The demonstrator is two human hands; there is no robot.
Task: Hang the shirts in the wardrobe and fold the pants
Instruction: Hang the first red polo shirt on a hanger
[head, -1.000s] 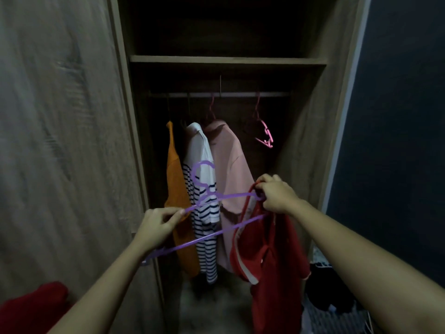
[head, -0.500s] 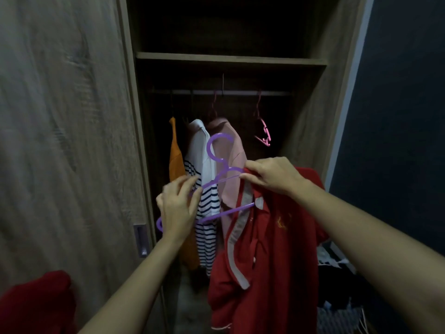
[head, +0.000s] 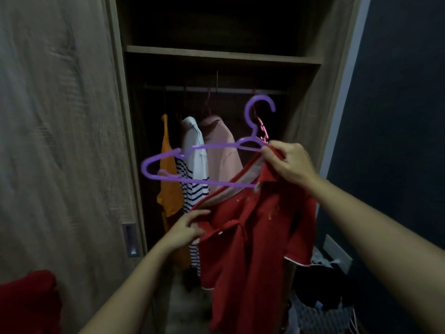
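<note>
— Wooden wardrobe (head: 216, 55) stood open behind; where was the red polo shirt (head: 252, 237)?
— Fingers of the right hand (head: 289, 162) pinched its collar at the purple plastic hanger (head: 212, 146); fingers of the left hand (head: 183, 231) gripped its front, lower down.

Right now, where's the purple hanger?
Head view, centre: the purple hanger is held before the striped shirt, its right end inside the red shirt gripped by the right hand.
</note>
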